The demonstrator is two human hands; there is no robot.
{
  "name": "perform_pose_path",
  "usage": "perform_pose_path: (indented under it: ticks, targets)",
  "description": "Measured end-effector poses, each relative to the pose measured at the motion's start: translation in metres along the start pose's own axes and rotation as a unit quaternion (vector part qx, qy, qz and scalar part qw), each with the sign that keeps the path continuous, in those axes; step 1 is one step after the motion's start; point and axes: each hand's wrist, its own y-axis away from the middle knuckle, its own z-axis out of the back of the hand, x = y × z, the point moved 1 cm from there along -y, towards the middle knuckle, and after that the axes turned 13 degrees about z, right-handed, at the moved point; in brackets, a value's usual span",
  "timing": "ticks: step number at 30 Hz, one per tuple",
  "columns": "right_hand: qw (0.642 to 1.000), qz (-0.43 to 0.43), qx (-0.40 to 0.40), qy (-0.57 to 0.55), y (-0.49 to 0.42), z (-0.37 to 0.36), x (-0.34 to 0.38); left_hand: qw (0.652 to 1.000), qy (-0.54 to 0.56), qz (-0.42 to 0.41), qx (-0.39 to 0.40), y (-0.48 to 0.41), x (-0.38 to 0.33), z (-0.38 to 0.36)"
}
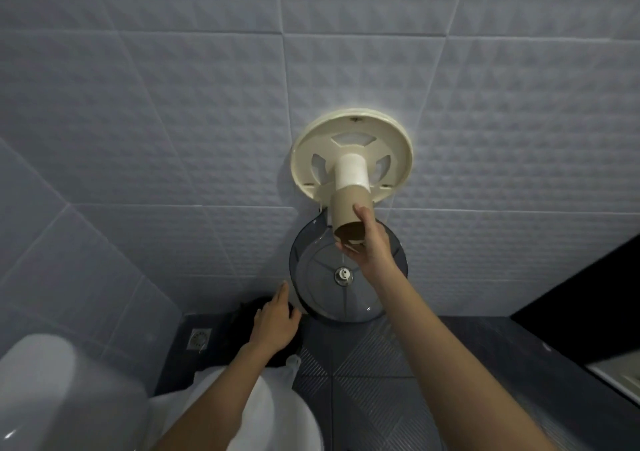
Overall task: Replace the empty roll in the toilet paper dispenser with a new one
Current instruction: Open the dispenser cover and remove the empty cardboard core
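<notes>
A round cream dispenser back plate [304, 152] is fixed to the tiled wall, with a white spindle [351, 171] sticking out toward me. A brown cardboard empty roll [346, 211] sits half off the spindle's end, and my right hand [370, 246] grips its lower end. The smoky transparent dispenser cover [332, 294] hangs open below the plate, its metal lock in the middle. My left hand [275, 319] is lower left, fingers spread, next to the cover's edge and over a dark bin. No new roll is in view.
A white toilet [45, 388] is at the lower left, with a white plastic bag [273, 391] beside it. A dark bin [242, 308] and a floor drain [199, 339] lie on the dark tiled floor. A dark partition [588, 284] stands at right.
</notes>
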Motion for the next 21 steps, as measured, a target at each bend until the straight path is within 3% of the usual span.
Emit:
perform_pose_path:
  ticks: [6,13,17,21]
  targets:
    - [0.997,-0.06,0.003,-0.038,0.031,0.005,-0.045,0.995,0.033,0.095,0.002,0.021,0.076,-0.003]
    - [0.985,-0.115,0.126,0.028,0.046,-0.066,-0.135,0.974,0.087,0.208,-0.004,0.044,0.186,-0.016]
    - [0.971,-0.174,0.161,0.028,0.042,-0.088,-0.205,0.97,0.081,0.23,-0.013,0.044,0.228,-0.041]
    - [0.964,-0.238,0.119,0.023,0.019,-0.07,-0.286,0.978,0.048,0.198,-0.04,0.028,0.257,-0.074]
